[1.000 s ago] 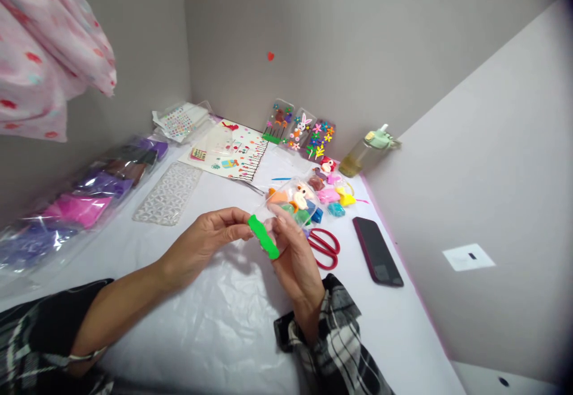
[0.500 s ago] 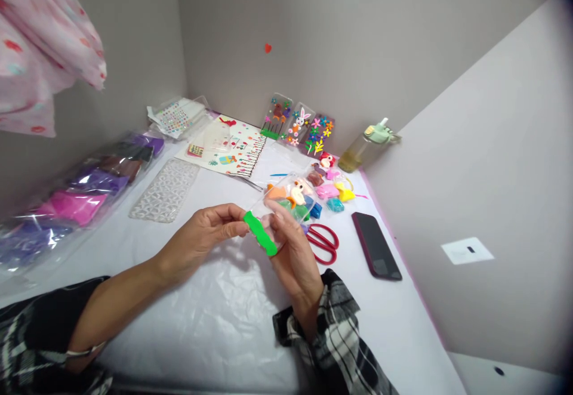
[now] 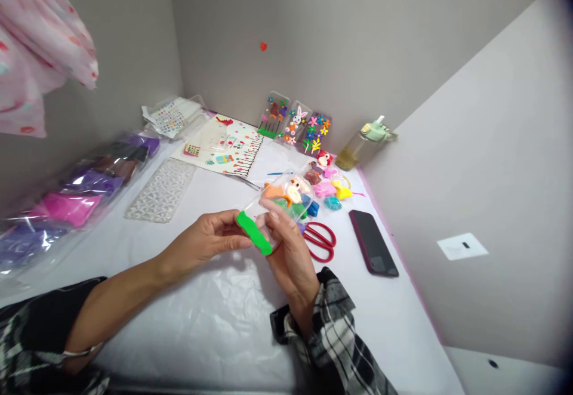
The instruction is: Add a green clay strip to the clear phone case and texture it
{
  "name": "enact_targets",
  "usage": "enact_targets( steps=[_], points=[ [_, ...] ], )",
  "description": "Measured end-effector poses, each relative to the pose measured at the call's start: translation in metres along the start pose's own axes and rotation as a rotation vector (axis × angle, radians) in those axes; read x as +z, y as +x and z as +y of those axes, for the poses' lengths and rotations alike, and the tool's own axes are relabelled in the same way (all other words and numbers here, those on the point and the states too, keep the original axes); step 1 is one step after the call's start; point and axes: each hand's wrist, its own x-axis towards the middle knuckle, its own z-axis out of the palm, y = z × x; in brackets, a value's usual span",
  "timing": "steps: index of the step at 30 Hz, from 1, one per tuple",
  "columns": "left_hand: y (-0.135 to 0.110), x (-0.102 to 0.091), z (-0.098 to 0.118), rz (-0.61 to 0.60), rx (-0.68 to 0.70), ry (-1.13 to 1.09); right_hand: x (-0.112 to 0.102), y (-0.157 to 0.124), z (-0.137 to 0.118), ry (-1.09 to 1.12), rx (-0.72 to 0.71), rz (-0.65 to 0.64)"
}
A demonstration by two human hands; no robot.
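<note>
A clear phone case [image 3: 280, 204] decorated with clay shapes is held above the white table [image 3: 215, 317]. Along its near edge runs a strip of bright green clay [image 3: 253, 233]. My right hand [image 3: 289, 252] grips the case from below and behind, thumb on its face. My left hand [image 3: 210, 241] pinches the left end of the green strip with closed fingers. An orange and white clay figure [image 3: 290, 191] sits on the case's upper part.
Red scissors [image 3: 320, 241] and a dark phone [image 3: 373, 243] lie right of my hands. Small clay pieces [image 3: 329, 189], three decorated cases [image 3: 295, 125] and a bottle [image 3: 364, 143] stand behind. Bagged clay packs [image 3: 76, 195] and a patterned case [image 3: 162, 191] lie at the left.
The view has shifted slightly, so everything sits a little left and higher. My hands keep the same hold on the case and the green strip.
</note>
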Motion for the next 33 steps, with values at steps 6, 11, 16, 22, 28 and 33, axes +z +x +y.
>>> enact_targets(
  steps=[6, 11, 16, 22, 28, 33],
  points=[
    [0.0, 0.002, 0.001, -0.003, 0.014, 0.021, 0.002, -0.001, -0.001, -0.041, -0.023, 0.01],
    [0.001, 0.003, -0.001, -0.031, 0.011, 0.011, 0.002, -0.001, 0.0, -0.034, -0.024, 0.006],
    [0.001, 0.003, -0.003, -0.053, 0.008, 0.005, 0.003, -0.002, 0.0, -0.045, -0.036, 0.004],
    [0.001, 0.002, -0.008, -0.07, 0.008, 0.022, 0.002, -0.001, 0.002, -0.021, -0.021, 0.0],
    [0.001, 0.006, -0.007, -0.063, 0.012, 0.048, 0.002, 0.0, 0.004, -0.031, -0.033, 0.009],
    [0.0, 0.004, -0.014, -0.053, 0.015, 0.082, 0.002, 0.001, 0.005, -0.023, -0.029, 0.014]
  ],
)
